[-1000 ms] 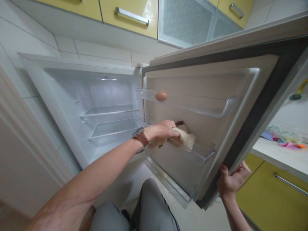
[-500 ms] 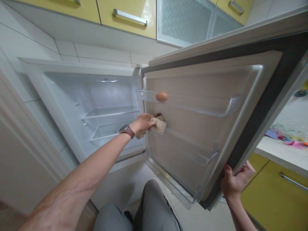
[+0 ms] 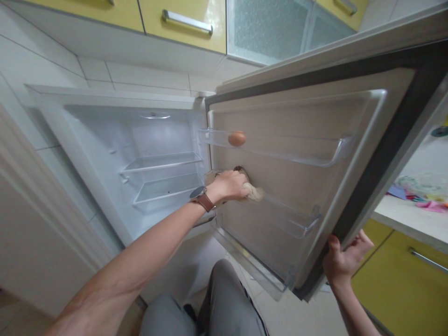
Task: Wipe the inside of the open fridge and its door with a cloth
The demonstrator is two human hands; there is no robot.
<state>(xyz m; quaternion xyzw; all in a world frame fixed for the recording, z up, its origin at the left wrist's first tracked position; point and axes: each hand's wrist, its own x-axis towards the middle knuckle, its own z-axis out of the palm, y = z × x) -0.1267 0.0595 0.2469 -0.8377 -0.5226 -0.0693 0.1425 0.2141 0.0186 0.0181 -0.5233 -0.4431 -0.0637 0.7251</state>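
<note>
My left hand [image 3: 229, 185], with a watch [image 3: 203, 198] on its wrist, is closed on a beige cloth [image 3: 254, 192]. It is at the middle shelf [image 3: 283, 212] on the inside of the fridge door [image 3: 301, 184]. A dark-topped item [image 3: 239, 169] shows just behind my fingers; its kind I cannot make out. My right hand [image 3: 345, 259] grips the outer edge of the open door, thumb on the inner side. Above my left hand, a brown egg [image 3: 237, 138] sits in the clear upper door shelf [image 3: 294, 150].
The fridge compartment [image 3: 157, 135] on the left holds two clear shelves [image 3: 168, 161]. Yellow cabinets [image 3: 189, 37] hang above. On the right, a worktop [image 3: 413, 219] carries colourful items [image 3: 432, 205]. My knees [image 3: 224, 298] are below the door.
My left hand has moved right along the middle door shelf with the cloth, which is more bunched under the fingers. My right hand stays on the door edge.
</note>
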